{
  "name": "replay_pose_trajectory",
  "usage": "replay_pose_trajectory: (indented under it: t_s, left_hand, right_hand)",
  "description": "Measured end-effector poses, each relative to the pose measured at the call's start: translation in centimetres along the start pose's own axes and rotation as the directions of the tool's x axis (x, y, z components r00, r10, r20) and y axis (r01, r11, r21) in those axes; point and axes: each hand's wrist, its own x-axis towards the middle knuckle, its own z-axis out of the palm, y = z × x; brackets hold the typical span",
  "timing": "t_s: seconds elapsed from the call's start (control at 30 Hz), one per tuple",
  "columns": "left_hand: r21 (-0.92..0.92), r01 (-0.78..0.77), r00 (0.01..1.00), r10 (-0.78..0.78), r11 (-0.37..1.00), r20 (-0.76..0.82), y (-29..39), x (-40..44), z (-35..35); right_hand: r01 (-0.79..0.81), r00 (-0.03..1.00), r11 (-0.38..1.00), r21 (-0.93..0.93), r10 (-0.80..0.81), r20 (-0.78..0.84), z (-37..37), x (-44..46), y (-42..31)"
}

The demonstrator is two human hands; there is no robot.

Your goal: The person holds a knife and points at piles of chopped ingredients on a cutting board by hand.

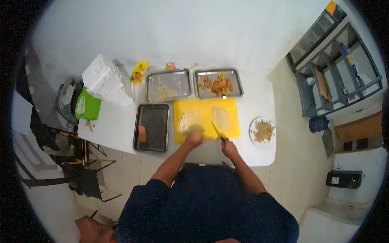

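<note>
Right grip (229, 148) on the knife (216, 128), left grip (195, 137) at the pale mound (186, 119)

My right grip is closed around the knife's black handle, just beyond the near edge of the table (256, 95). The blade slants away from me and to the left, over the yellow cutting board (233, 104), which lies near the middle of that edge. My left grip is at the near side of the pale mound of chopped pieces, on the board's left half; it is blurred, and I cannot tell whether the fingers are closed or loose. On the board's right half, beyond the knife, lies a thinner pale patch (221, 118) of fine bits.

Left of the board, a dark tray (156, 127) reaches the near edge, an orange-brown block (142, 133) in it. Toward the far edge, two metal trays stand side by side: the left tray (178, 79) carries pale chopped bits, the right tray (237, 87) orange-brown pieces (221, 85). By the near right corner, a white plate (252, 135) holds brown shreds (264, 131). A green bag (88, 105) sits at the left edge, beside a white stack (104, 79), and a yellow packet (139, 72) lies along the far edge.
</note>
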Motion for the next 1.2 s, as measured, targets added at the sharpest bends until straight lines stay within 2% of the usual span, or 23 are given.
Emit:
replay_pose_trajectory:
  t_s: [0.03,0.07,0.1,0.2,0.23,0.3,0.4,0.43,0.5,0.57,0.63,0.73,0.83,0.93,1.03,1.13,1.2]
  left_hand:
    - [0.059,-0.027,0.996,0.032,0.998,-0.087,-0.6,0.3,0.1]
    - [-0.033,-0.043,0.985,0.037,0.999,-0.170,-1.5,0.3,0.0]
    - [-0.026,-0.095,0.960,0.085,0.995,-0.265,-2.2,0.5,-0.3]
    - [-0.036,0.124,0.988,-0.127,0.992,-0.087,-0.4,0.9,-5.4]
    - [-0.020,0.079,0.968,-0.082,0.997,-0.237,-0.9,1.2,-5.3]
    - [0.034,0.002,0.859,0.015,0.999,-0.513,-1.4,1.1,-5.3]
    - [-0.313,0.105,0.836,-0.254,0.944,-0.486,-2.6,1.6,-5.8]
    - [-0.390,0.081,0.798,-0.294,0.917,-0.526,-3.3,2.0,-5.5]
    - [-0.653,0.062,0.772,-0.451,0.755,-0.448,-2.8,2.3,-5.9]
    - [-0.835,0.029,0.763,-0.552,0.549,-0.336,-1.4,2.4,-6.4]
    - [-0.941,-0.008,0.770,-0.599,0.338,-0.222,-0.7,2.5,-6.5]
    - [-0.993,0.018,0.734,-0.676,0.119,-0.068,0.4,3.0,-6.9]
    - [-0.999,-0.022,0.723,-0.689,0.050,-0.050,0.7,3.6,-6.9]
    - [-0.978,0.012,0.770,-0.626,0.207,-0.123,-1.1,4.2,-5.1]
    - [-0.911,0.088,0.849,-0.509,0.404,-0.144,1.5,3.8,-5.2]
    - [-0.953,0.238,0.857,-0.503,0.189,0.114,4.1,4.1,-5.4]
    - [-0.972,0.218,0.859,-0.490,0.084,0.150,4.9,4.6,-5.2]
  right_hand:
    - [-0.007,1.000,1.000,0.008,0.007,-0.010,-0.9,-0.3,-0.5]
    - [0.026,0.999,0.999,0.036,-0.025,-0.025,-1.2,-0.4,-0.3]
    - [0.055,0.998,0.998,0.042,-0.054,-0.035,-1.1,-0.5,0.1]
    - [0.060,0.998,0.993,0.104,-0.057,-0.030,-1.5,-0.7,0.4]
    - [0.049,0.999,0.990,0.132,-0.046,-0.025,-2.0,-0.7,0.0]
    - [0.033,0.999,0.983,0.181,-0.032,-0.007,-2.9,-0.8,-0.7]
    - [0.049,0.998,0.964,0.261,-0.059,0.032,-2.8,-0.8,-0.3]
    - [0.061,0.996,0.955,0.289,-0.077,0.045,-2.5,-0.7,-0.1]
    - [-0.006,0.995,0.928,0.372,-0.033,0.099,-1.5,-0.6,0.2]
    - [-0.055,0.990,0.905,0.421,-0.006,0.142,-1.0,-0.7,0.3]
    - [-0.075,0.985,0.893,0.444,-0.003,0.171,-0.7,-0.7,-0.2]
    - [-0.005,0.974,0.910,0.414,-0.089,0.207,-1.6,-0.5,-1.0]
    - [0.011,0.960,0.843,0.538,-0.159,0.229,-3.7,-0.7,-2.7]
    - [-0.273,0.910,0.759,0.592,0.005,0.414,-7.6,-1.6,-6.1]
    - [-0.326,0.900,0.685,0.651,0.013,0.436,-8.7,-1.6,-6.8]
    - [-0.422,0.871,0.465,0.778,-0.031,0.490,-8.9,-1.3,-6.6]
    - [-0.466,0.850,0.417,0.780,-0.033,0.526,-9.8,-1.7,-7.1]
